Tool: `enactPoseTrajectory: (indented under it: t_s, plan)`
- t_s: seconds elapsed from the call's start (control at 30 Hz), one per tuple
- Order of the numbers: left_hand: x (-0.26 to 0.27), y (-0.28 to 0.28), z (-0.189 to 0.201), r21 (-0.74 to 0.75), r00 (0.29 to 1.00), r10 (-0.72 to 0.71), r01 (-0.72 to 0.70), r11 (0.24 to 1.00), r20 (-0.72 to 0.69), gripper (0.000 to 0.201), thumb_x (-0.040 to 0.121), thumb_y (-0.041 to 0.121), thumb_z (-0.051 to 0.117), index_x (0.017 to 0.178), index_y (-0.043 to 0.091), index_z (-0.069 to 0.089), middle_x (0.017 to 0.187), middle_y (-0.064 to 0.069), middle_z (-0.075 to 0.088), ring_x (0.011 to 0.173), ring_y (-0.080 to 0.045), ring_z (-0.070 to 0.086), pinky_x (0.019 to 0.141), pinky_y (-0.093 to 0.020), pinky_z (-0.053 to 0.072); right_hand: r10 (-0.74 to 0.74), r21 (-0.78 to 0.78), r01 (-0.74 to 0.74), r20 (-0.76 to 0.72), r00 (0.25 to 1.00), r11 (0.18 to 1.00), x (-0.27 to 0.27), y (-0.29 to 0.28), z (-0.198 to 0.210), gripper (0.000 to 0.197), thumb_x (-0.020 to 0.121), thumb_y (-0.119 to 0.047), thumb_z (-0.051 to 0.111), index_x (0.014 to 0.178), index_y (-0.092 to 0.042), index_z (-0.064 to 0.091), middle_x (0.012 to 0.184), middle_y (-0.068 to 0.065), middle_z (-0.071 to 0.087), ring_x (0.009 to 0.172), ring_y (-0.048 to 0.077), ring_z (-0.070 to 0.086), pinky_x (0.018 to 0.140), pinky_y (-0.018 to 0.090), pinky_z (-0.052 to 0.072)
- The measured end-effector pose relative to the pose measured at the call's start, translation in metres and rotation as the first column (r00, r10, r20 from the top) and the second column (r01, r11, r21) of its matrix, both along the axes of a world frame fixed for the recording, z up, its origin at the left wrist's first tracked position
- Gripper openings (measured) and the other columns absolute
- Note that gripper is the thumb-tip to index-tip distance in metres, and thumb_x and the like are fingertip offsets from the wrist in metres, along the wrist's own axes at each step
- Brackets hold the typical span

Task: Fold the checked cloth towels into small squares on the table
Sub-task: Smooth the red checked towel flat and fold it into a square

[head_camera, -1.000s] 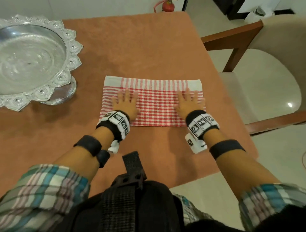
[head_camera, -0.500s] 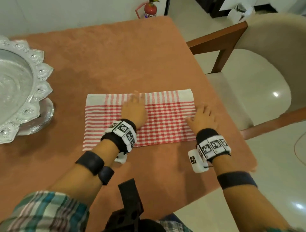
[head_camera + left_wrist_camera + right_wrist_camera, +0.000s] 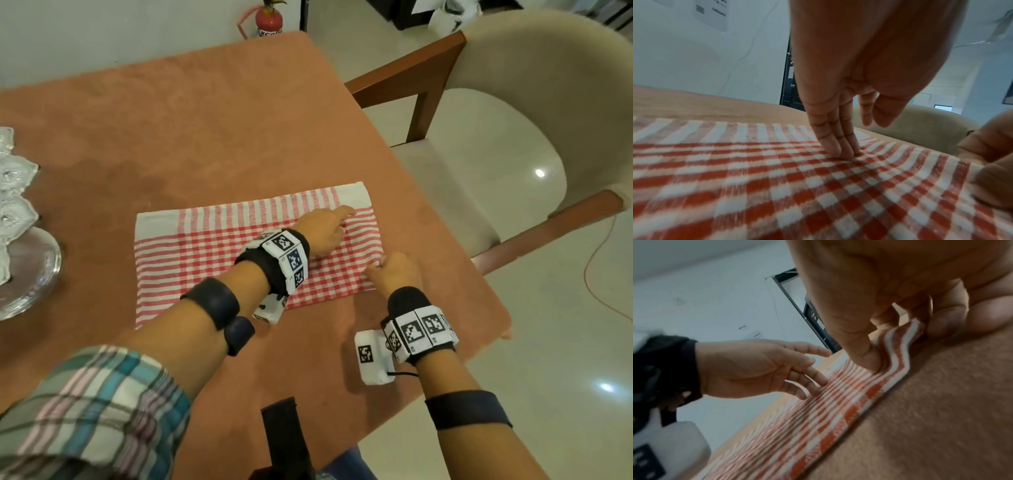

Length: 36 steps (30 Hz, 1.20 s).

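Head view looks down; wrist views skim low (slightly blurred), all sharing the towel (image 3: 246, 253).

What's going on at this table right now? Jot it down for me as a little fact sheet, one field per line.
Cloth: red-and-white checked towel, folded into a long strip, flat on the table
Left hand: fingers straight, fingertips pressing the towel near its right end
Right hand: pinching the towel's right edge, lifted slightly
Surface: orange-brown table
Nearby: silver pedestal tray at the left edge; cream chair to the right
Fold stage: not yet a small square
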<state>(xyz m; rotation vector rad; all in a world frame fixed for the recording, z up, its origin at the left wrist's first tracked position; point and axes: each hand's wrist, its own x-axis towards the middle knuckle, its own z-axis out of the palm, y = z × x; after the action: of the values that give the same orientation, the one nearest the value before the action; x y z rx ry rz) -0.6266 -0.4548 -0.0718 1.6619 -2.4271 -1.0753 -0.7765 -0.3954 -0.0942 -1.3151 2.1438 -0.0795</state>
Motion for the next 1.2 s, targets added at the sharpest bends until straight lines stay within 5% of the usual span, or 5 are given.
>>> enactPoseTrajectory:
  t_s: [0.23, 0.47, 0.67, 0.83, 1.2]
  plan:
    - [-0.013, -0.011, 0.007, 0.004, 0.966, -0.248, 0.249, 0.969, 0.074, 0.073, 0.086, -0.007, 0.041, 0.145, 0.031, 0.020, 0.127, -0.016, 0.051, 0.112, -0.030, 0.052, 0.080, -0.030, 0.041, -0.216, -0.001, 0.228, 0.323, 0.921, 0.974, -0.002, 0.005, 0.014, 0.011, 0.081, -0.007, 0.063, 0.092, -0.005, 0.064, 0.096, 0.013, 0.067, 0.091, 0.027, 0.063, 0.077, 0.031, 0.049]
    - [-0.030, -0.021, 0.012, -0.067, 0.899, -0.406, 0.421, 0.905, 0.164, 0.065, 0.088, -0.001, 0.040, 0.142, 0.032, 0.030, 0.112, -0.017, 0.057, 0.103, -0.032, 0.054, 0.073, -0.029, 0.036, 0.065, -0.295, 0.009, 0.238, 0.969, 0.955, 0.012, 0.023, 0.017, 0.018, 0.089, -0.007, 0.054, 0.106, -0.011, 0.059, 0.085, -0.002, 0.058, 0.067, 0.006, 0.051, 0.055, 0.005, 0.038]
    - [-0.026, -0.031, 0.008, 0.004, 0.986, -0.165, 0.165, 0.986, 0.022, 0.032, 0.089, 0.003, 0.042, 0.113, 0.003, 0.062, 0.122, -0.012, 0.061, 0.114, -0.027, 0.053, 0.097, -0.034, 0.041, 0.156, -0.363, -0.079, 0.189, 0.969, 0.929, 0.022, 0.033, 0.013, 0.012, 0.086, -0.006, 0.054, 0.096, -0.010, 0.060, 0.075, -0.005, 0.054, 0.065, 0.009, 0.049, 0.052, 0.012, 0.030]
    - [-0.005, -0.025, -0.004, -0.090, 0.987, 0.114, -0.125, 0.988, -0.114, 0.025, 0.090, 0.020, 0.051, 0.093, 0.000, 0.067, 0.090, -0.012, 0.064, 0.081, -0.021, 0.058, 0.069, -0.026, 0.039, 0.220, -0.409, -0.125, 0.194, 0.956, 0.904, 0.034, 0.039, 0.015, 0.011, 0.083, -0.003, 0.053, 0.085, -0.011, 0.060, 0.076, 0.002, 0.057, 0.071, 0.017, 0.051, 0.060, 0.022, 0.033]
    - [0.088, 0.019, 0.006, -0.012, 0.854, 0.491, -0.500, 0.866, -0.170, 0.034, 0.079, -0.008, 0.046, 0.106, 0.006, 0.062, 0.115, -0.010, 0.063, 0.109, -0.024, 0.057, 0.084, -0.022, 0.041, 0.569, -0.511, -0.441, 0.122, 0.813, 0.738, 0.105, 0.059, 0.029, 0.027, 0.080, -0.001, 0.054, 0.105, -0.006, 0.063, 0.100, 0.012, 0.065, 0.091, 0.029, 0.057, 0.073, 0.026, 0.035]
